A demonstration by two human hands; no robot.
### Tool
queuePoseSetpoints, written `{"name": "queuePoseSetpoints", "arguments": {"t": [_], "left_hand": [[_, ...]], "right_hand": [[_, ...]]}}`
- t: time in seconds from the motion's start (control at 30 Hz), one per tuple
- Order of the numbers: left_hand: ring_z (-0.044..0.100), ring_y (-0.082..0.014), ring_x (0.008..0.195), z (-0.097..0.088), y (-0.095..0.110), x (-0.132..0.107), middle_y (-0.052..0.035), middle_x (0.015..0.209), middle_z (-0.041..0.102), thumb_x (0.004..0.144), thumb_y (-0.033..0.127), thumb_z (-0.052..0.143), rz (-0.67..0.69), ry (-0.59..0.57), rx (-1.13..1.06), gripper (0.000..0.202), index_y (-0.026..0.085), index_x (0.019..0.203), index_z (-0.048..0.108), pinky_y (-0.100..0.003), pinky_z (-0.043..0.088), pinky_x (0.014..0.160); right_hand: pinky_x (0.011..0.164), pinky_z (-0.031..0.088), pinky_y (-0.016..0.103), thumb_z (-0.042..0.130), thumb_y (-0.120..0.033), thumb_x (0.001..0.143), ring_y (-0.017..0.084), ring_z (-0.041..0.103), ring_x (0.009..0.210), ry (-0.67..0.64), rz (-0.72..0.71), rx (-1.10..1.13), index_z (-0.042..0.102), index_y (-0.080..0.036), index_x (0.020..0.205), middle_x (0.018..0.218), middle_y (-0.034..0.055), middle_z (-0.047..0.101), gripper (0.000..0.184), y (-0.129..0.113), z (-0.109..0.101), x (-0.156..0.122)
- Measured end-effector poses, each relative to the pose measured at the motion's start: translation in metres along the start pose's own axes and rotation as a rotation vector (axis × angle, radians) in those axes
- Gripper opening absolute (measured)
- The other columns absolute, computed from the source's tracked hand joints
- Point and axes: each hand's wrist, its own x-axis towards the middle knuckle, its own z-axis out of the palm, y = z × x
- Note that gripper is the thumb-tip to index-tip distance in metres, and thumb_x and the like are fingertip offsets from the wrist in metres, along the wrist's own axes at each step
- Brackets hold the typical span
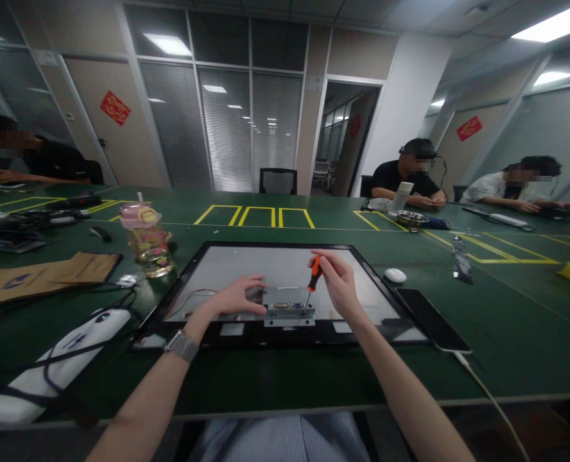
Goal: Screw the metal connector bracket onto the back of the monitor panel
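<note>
A flat display panel (227, 266) with a black frame lies face down or back up, I cannot tell which, on the green table. Near its front edge sits a metal bracket (291, 319) with connector ports. My right hand (339, 276) grips an orange and black screwdriver (316, 273), its shaft pointing down at the bracket's right end. My left hand (239, 296) rests at the bracket's left side, thumb and fingers apart around the edge of a small board, which it partly hides. Thin wires (189, 295) run left of that hand.
Right of the panel are a white case (395, 275) and a phone (432, 317) with a cable. At left stand a drink cup (146, 240), a brown paper bag (49, 276) and a white power strip (58, 366) with dark cords. Other people sit across the table.
</note>
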Motion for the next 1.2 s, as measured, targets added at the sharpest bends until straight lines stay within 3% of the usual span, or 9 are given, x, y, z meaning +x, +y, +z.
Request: {"name": "queuePoseSetpoints", "arguments": {"t": [0.1,0.23,0.43,0.63,0.83,1.03,1.2], "left_hand": [[0.028,-0.0277,0.137,0.0,0.0005,0.0005,-0.0046,0.148,0.033,0.064,0.059,0.069,0.01,0.002,0.008,0.07,0.028,0.125,0.053,-0.042,0.023,0.113],[0.028,-0.0279,0.137,0.0013,-0.0015,0.0016,-0.0049,0.148,0.034,0.063,0.059,0.069,0.017,0.014,0.014,0.071,0.026,0.124,0.054,-0.041,0.024,0.113],[0.029,-0.0274,0.137,0.0007,-0.0008,0.001,-0.0042,0.148,0.034,0.063,0.06,0.069,0.015,0.012,0.017,0.07,0.027,0.124,0.054,-0.041,0.024,0.113],[0.03,-0.0291,0.136,0.0005,-0.001,0.0011,-0.0049,0.148,0.035,0.063,0.061,0.069,0.011,0.013,0.001,0.071,0.027,0.124,0.055,-0.042,0.024,0.113],[0.03,-0.0291,0.136,0.0018,-0.0053,0.0019,-0.0044,0.148,0.034,0.063,0.061,0.069,0.022,0.013,-0.009,0.071,0.028,0.124,0.054,-0.042,0.024,0.113],[0.029,-0.0286,0.136,0.002,-0.0055,0.0024,-0.0043,0.148,0.034,0.063,0.061,0.068,0.02,0.005,-0.008,0.072,0.029,0.125,0.054,-0.043,0.024,0.113],[0.03,-0.0289,0.136,0.0028,-0.0056,0.0026,-0.0057,0.148,0.034,0.062,0.06,0.07,0.016,0.018,-0.015,0.072,0.027,0.124,0.054,-0.042,0.025,0.112]], "right_hand": [[0.074,0.048,0.033,0.05,-0.036,0.089,0.016,0.06,0.075,-0.035,0.012,0.097,0.065,-0.023,0.095,0.081,0.0027,0.063,0.021,0.0022,-0.0001,0.0005],[0.072,0.047,0.028,0.06,-0.034,0.083,0.015,0.059,0.078,-0.004,0.019,0.051,0.068,-0.024,0.088,0.084,0.0014,0.061,0.014,0.0052,-0.0017,0.0008],[0.074,0.048,0.032,0.052,-0.038,0.087,0.017,0.06,0.079,-0.048,0.028,0.054,0.064,-0.024,0.102,0.08,0.0026,0.063,0.024,0.0032,0.0002,0.001],[0.077,0.047,0.032,0.059,-0.035,0.083,0.017,0.058,0.083,-0.026,-0.024,-0.009,0.067,-0.024,0.087,0.088,0.0031,0.062,0.014,0.0049,-0.0001,0.0003],[0.079,0.049,0.035,0.051,-0.036,0.088,0.017,0.062,0.082,-0.094,0.029,0.065,0.063,-0.025,0.104,0.085,0.0031,0.065,0.023,0.0037,0.0004,0.0002],[0.086,0.046,0.036,0.053,-0.036,0.086,0.02,0.058,0.092,-0.064,-0.025,0.009,0.067,-0.024,0.089,0.092,0.0047,0.062,0.018,0.0017,0.0012,-0.0007],[0.081,0.049,0.036,0.058,-0.039,0.083,0.018,0.059,0.081,-0.068,0.041,0.092,0.065,-0.024,0.086,0.085,0.0027,0.06,0.017,-0.0013,0.0033,-0.0024]]}}
